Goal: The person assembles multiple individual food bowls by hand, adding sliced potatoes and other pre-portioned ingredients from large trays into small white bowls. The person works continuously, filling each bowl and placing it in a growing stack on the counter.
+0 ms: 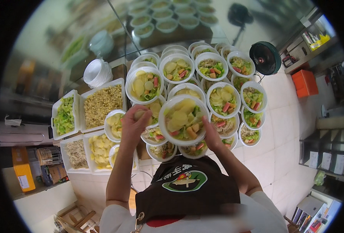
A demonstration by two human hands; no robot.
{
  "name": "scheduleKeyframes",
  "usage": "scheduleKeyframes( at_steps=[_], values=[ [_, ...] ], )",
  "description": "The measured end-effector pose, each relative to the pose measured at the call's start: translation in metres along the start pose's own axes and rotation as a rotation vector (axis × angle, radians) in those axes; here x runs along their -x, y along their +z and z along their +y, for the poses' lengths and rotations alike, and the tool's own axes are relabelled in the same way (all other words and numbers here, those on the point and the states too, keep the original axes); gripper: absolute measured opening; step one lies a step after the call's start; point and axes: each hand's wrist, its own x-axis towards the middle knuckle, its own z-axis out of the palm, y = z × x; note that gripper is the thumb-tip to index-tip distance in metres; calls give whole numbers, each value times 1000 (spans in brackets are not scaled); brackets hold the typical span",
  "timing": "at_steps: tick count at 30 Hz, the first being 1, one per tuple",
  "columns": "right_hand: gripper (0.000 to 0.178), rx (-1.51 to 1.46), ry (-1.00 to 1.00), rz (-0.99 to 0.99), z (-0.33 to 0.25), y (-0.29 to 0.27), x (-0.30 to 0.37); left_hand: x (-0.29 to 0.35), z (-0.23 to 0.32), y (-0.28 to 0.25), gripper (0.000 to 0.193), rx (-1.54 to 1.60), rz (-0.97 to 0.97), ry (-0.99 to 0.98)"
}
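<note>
My right hand [212, 134] grips the right side of a round white bowl [162, 119], its fingers mostly hidden underneath. Pale yellow slices [178, 118], green leaves and orange-brown cubes [192, 132] fill this bowl, which is lifted above the others. Just left of it, my left hand [134, 123] is closed, with something pale and roundish [140, 114] at its fingers; its kind is unclear. Around and beyond both hands stand many similar filled bowls [129, 83], some stacked, with lettuce, yellow slices, pink sticks and brown cubes on top.
At the left, white trays hold chopped lettuce [65, 114], yellowish sprouts [102, 106], pale shreds [76, 152] and yellow slices [100, 147]. A stack of white bowls [97, 73] stands behind them. Far right are a dark fan [264, 58], an orange box [305, 82] and shelves [324, 151].
</note>
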Motion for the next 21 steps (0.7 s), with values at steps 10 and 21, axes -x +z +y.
scheduleKeyframes(
  at_steps=[10,21],
  values=[
    [55,132,-188,129,-92,-3,-106,42,-51,-35,26,244,55,-185],
    [40,308,-284,183,-99,-2,-158,70,-71,-52,21,259,35,-232]
  ],
)
